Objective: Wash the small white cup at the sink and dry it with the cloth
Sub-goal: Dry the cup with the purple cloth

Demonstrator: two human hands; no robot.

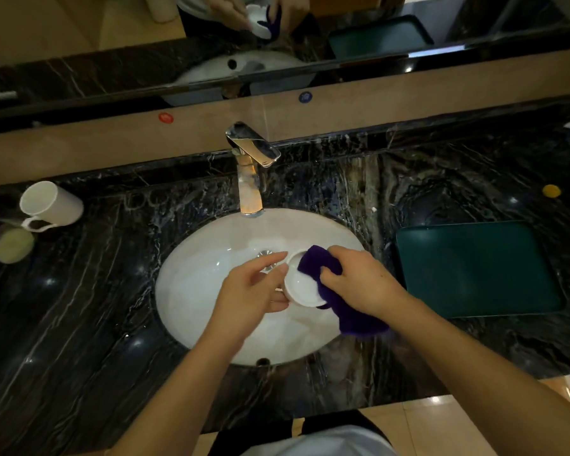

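No legible text anywhere

A single head-worn wide-angle view is given, aimed forward and steeply down from close above the sink [211,291]. The dark desk [96,324] is bent toward the edges, and a mirror [112,21] seemingly fills the top.

The faucet [250,166] stands behind the sink [191,291], mug [48,205] left, tray [477,268] right.
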